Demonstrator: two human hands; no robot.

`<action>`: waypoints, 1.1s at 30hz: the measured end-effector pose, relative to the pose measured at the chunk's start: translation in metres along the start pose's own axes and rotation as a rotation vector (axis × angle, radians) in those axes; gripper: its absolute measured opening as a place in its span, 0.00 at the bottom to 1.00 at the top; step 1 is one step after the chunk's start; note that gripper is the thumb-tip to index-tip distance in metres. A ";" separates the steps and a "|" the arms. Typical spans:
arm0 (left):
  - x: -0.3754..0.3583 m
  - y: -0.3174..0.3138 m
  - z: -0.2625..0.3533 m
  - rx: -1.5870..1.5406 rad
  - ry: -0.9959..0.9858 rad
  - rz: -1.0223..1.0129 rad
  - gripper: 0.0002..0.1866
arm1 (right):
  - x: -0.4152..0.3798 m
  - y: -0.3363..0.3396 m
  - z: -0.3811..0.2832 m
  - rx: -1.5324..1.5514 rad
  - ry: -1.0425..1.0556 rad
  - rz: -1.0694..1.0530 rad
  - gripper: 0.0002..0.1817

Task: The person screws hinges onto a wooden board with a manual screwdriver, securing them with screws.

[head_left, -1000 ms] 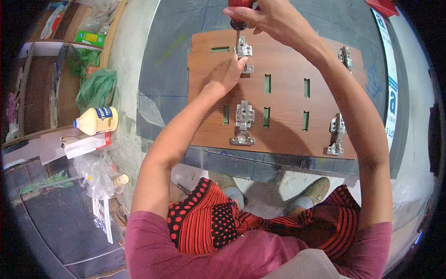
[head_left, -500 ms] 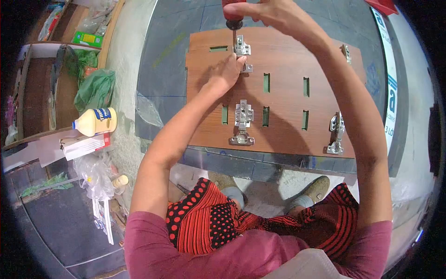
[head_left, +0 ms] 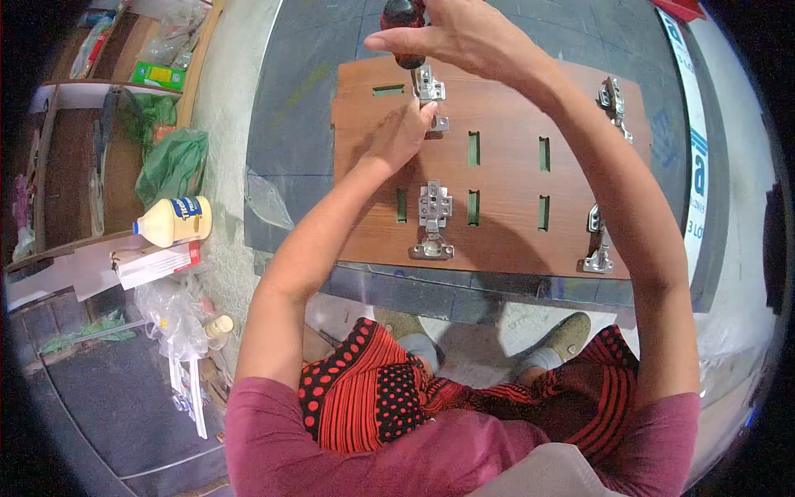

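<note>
Head view: right hand [head_left: 472, 37] grips red-handled screwdriver [head_left: 403, 25] over silver hinge [head_left: 429, 84].

Only a large letter "a" reads on the white sign board [head_left: 698, 178]; the bottle label [head_left: 189, 209] is illegible.

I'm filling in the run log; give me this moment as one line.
right hand: grips screwdriver | left hand: steadies hinge | base: wooden board
</note>
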State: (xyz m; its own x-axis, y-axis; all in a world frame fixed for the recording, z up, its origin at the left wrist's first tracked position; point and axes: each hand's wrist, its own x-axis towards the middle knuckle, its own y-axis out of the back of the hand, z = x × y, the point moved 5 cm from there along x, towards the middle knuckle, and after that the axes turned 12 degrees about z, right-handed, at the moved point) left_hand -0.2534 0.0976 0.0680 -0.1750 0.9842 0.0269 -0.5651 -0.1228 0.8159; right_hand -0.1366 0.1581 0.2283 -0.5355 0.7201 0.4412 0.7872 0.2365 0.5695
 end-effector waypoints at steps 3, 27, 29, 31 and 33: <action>0.001 -0.002 -0.003 0.019 -0.010 0.023 0.24 | 0.001 -0.002 0.010 0.175 0.123 -0.009 0.30; 0.004 -0.008 -0.011 0.072 -0.093 0.098 0.23 | -0.012 -0.009 -0.009 0.096 -0.105 -0.240 0.21; 0.005 -0.008 -0.011 0.085 -0.079 0.092 0.23 | -0.013 -0.004 -0.006 0.080 -0.237 -0.056 0.18; 0.006 -0.011 -0.015 0.086 -0.066 0.083 0.24 | -0.011 -0.006 0.009 0.146 -0.189 0.041 0.17; 0.011 -0.022 -0.028 0.141 -0.134 0.100 0.24 | -0.014 0.007 0.012 0.261 -0.156 0.172 0.15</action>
State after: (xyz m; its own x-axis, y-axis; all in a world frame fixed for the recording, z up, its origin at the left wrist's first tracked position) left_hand -0.2657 0.1075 0.0344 -0.1103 0.9773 0.1807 -0.4302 -0.2109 0.8778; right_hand -0.1200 0.1580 0.2177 -0.3510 0.8500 0.3928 0.9243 0.2473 0.2908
